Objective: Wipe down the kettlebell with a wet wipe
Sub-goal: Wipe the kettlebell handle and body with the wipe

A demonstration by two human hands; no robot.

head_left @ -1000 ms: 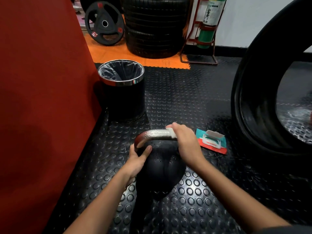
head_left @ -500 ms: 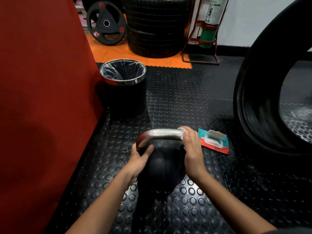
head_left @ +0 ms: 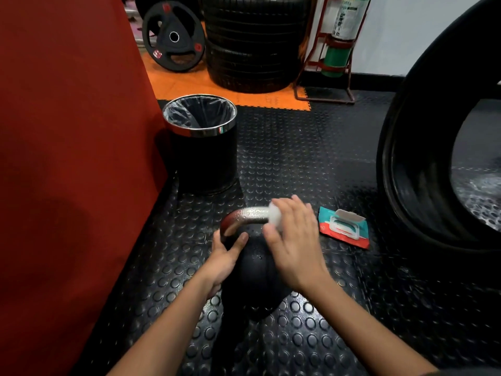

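Fingers (head_left: 291,213) on wipe (head_left: 275,218), bin (head_left: 200,131) behind kettlebell (head_left: 254,280)

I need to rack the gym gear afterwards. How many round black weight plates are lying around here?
1. A round black weight plate with red marks leans upright at the far left, on the orange floor beside the stacked black tyres. Others may be hidden behind the red wall.
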